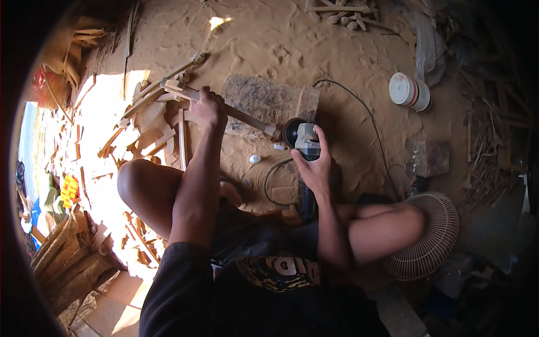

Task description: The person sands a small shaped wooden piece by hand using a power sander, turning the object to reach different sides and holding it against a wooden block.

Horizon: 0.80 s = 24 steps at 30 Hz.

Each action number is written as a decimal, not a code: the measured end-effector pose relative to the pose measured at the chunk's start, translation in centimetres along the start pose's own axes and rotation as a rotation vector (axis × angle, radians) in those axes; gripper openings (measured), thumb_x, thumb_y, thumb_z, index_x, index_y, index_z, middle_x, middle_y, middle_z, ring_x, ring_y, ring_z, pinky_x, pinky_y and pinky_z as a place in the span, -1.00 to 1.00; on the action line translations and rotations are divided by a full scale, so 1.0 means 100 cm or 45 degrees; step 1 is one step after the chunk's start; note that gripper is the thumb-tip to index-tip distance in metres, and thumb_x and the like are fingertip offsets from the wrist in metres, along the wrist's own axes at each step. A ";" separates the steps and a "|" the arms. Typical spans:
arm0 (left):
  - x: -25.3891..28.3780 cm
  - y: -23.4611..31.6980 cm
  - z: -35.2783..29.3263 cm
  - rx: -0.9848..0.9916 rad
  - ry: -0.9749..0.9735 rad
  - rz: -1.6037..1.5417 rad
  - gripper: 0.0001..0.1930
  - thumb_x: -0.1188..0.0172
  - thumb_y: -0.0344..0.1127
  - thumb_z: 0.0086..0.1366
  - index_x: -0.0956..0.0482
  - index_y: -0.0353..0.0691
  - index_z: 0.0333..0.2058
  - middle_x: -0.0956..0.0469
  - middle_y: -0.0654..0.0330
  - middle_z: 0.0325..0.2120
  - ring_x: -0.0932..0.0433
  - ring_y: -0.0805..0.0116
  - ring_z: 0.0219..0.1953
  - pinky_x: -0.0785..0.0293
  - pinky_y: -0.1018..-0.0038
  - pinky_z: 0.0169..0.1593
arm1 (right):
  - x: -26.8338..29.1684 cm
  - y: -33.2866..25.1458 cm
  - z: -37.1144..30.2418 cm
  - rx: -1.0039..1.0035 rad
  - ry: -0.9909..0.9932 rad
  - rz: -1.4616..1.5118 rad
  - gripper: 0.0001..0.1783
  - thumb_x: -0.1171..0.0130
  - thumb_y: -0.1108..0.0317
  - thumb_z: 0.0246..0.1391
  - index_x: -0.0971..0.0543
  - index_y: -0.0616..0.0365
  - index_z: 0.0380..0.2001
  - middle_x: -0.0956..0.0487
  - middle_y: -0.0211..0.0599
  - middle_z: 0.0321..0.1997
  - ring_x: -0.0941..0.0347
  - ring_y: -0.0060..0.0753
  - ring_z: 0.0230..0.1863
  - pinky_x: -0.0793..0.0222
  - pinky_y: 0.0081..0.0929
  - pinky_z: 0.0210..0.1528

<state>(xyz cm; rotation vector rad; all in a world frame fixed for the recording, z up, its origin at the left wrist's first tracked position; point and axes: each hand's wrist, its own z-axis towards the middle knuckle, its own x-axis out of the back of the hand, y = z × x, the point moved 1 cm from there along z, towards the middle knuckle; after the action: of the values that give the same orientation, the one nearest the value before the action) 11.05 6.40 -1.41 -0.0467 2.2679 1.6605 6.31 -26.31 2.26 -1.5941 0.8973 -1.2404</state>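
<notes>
My left hand (209, 108) is closed around a long wooden stick (244, 117), which slants from upper left down to the right. The stick's right end lies close to the dark round disc (291, 132) of an angle grinder (307, 141); whether they touch I cannot tell. My right hand (316, 168) grips the grinder near its head, with the thumb and a finger on either side of the grey housing. Beneath the stick is a worn flat board (261, 98) on the sandy ground. The grinder's lower body is partly hidden behind my right hand and forearm.
A power cable (365, 106) curves across the sand on the right. Past it stand a white tub (405, 90) and a stained block (428, 158). By my right knee lies a round wire fan guard (429, 238). Wood scraps (151, 121) pile up on the left. A small white bottle (254, 159) lies between my legs.
</notes>
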 end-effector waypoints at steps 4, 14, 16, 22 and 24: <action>0.004 -0.004 0.002 -0.019 0.105 0.133 -0.81 -0.24 -0.37 0.31 -0.45 -0.30 -0.42 -0.42 0.19 -0.67 -0.42 0.33 -0.71 -0.36 0.29 -0.59 | -0.003 -0.006 -0.005 -0.038 -0.048 -0.080 -0.09 -0.55 0.40 0.09 -0.38 0.23 0.49 -0.65 -0.03 0.27 -0.62 -0.27 0.21 -0.52 -0.29 0.31; -0.004 -0.011 0.005 -0.078 0.131 0.235 -0.78 -0.22 -0.30 0.33 -0.50 -0.35 -0.42 -0.47 0.16 -0.64 -0.46 0.29 -0.64 -0.38 0.28 -0.53 | -0.013 -0.016 -0.012 -0.050 -0.058 -0.281 -0.09 -0.51 0.39 0.09 -0.38 0.14 0.51 -0.62 0.14 0.35 -0.59 -0.01 0.37 -0.50 -0.19 0.38; 0.000 -0.014 0.007 -0.143 0.144 0.239 -0.76 -0.22 -0.28 0.33 -0.49 -0.35 -0.42 -0.47 0.16 -0.64 -0.45 0.29 -0.61 -0.38 0.26 -0.48 | -0.013 -0.026 -0.010 -0.111 -0.138 -0.194 -0.09 -0.49 0.41 0.10 -0.37 0.15 0.51 -0.60 0.15 0.38 -0.56 -0.03 0.42 -0.46 -0.19 0.43; -0.002 -0.021 0.020 -0.094 0.192 0.396 -0.82 -0.19 -0.36 0.31 -0.47 -0.35 -0.40 -0.51 0.14 -0.59 -0.47 0.25 -0.52 -0.40 0.20 -0.39 | -0.013 -0.016 -0.013 -0.056 -0.088 -0.348 -0.10 -0.49 0.41 0.11 -0.36 0.22 0.51 -0.55 0.14 0.43 -0.59 -0.02 0.37 -0.50 -0.21 0.39; -0.007 -0.023 0.021 -0.129 0.246 0.458 -0.84 -0.19 -0.37 0.31 -0.46 -0.35 -0.35 -0.52 0.12 -0.56 -0.48 0.24 -0.51 -0.42 0.19 -0.38 | -0.010 -0.008 -0.013 -0.014 -0.028 -0.261 -0.10 -0.49 0.41 0.11 -0.36 0.22 0.50 -0.56 0.10 0.42 -0.60 -0.07 0.34 -0.51 -0.23 0.37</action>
<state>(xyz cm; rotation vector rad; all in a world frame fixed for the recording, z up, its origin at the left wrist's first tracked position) 12.70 7.52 -3.86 0.1970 2.4432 2.0298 4.82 -25.38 2.86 -1.7387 0.7417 -1.3579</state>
